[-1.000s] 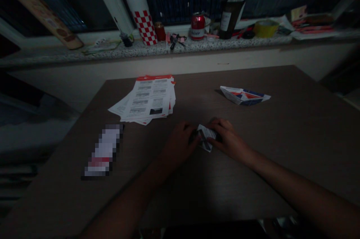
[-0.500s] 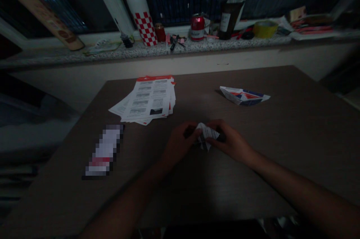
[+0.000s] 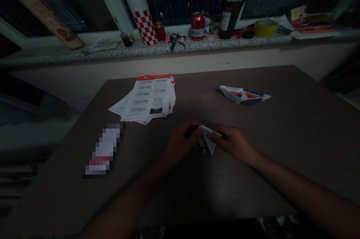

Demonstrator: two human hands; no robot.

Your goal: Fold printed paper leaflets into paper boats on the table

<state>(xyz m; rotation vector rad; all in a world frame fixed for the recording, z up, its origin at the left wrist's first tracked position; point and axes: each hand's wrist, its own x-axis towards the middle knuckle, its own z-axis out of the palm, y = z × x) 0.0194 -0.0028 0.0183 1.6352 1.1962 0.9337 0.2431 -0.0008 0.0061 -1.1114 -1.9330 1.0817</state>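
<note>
A small folded paper [image 3: 209, 144], white with dark print, is held between my two hands over the middle of the table. My left hand [image 3: 184, 138] pinches its upper left part, thumb in front and the other fingers behind. On the right side my right hand [image 3: 232, 139] grips it, with the thumb lying across its printed face. The folds stand partly apart at the bottom, where the paper comes to points. Most of the fingers behind the paper are hidden. A folded paper boat [image 3: 247, 97] in white, blue and red rests beyond my right hand.
A fanned stack of printed sheets [image 3: 149, 98] lies at the back left of the brown table [image 3: 239, 194]. Nearer on the left is a blurred-out phone [image 3: 105, 151]. The windowsill [image 3: 112, 54] carries a checkered bottle [image 3: 143, 21], a red can [image 3: 197, 25] and yellow tape [image 3: 266, 28].
The folded paper has turned and opened slightly at its lower end. My right hand has shifted a little right and down, its thumb now on the paper's face. My left hand has barely moved.
</note>
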